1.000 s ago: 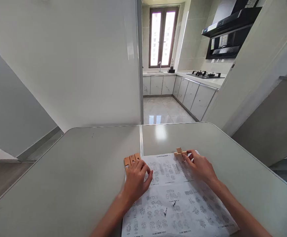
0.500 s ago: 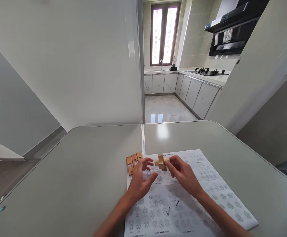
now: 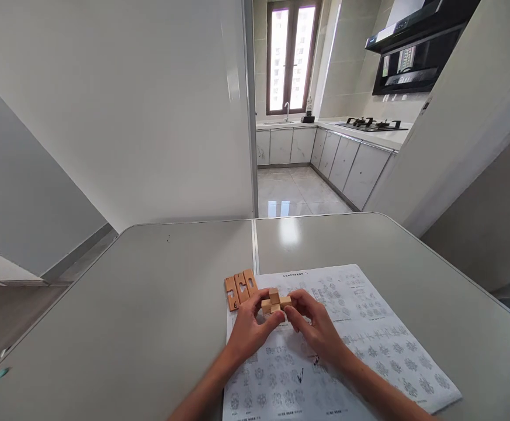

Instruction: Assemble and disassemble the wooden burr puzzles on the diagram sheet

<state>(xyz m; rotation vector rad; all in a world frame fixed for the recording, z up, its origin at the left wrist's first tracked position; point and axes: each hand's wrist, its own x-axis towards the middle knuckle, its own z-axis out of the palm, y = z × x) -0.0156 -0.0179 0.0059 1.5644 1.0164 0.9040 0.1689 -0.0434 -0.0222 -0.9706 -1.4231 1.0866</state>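
A light wooden burr puzzle, made of crossing bars, is held above the printed sheet between both hands. My left hand grips its left side, with the thumb at the near face and fingers behind. On the right end, my right hand pinches a bar between thumb and fingers. The printed sheet lies underneath, covered in rows of small puzzle diagrams with a few dark pen marks. Just beyond my left hand, several flat orange-brown wooden pieces with cut-outs lie side by side at the sheet's upper left corner.
The grey table has a pale seam running away from me. A small teal object is at the far left edge. Past the table, a doorway opens to a kitchen with a stove and white cabinets.
My right hand has brought the burr puzzle nearer and slightly left. My left hand, open and apart from it before, has closed on its left side.
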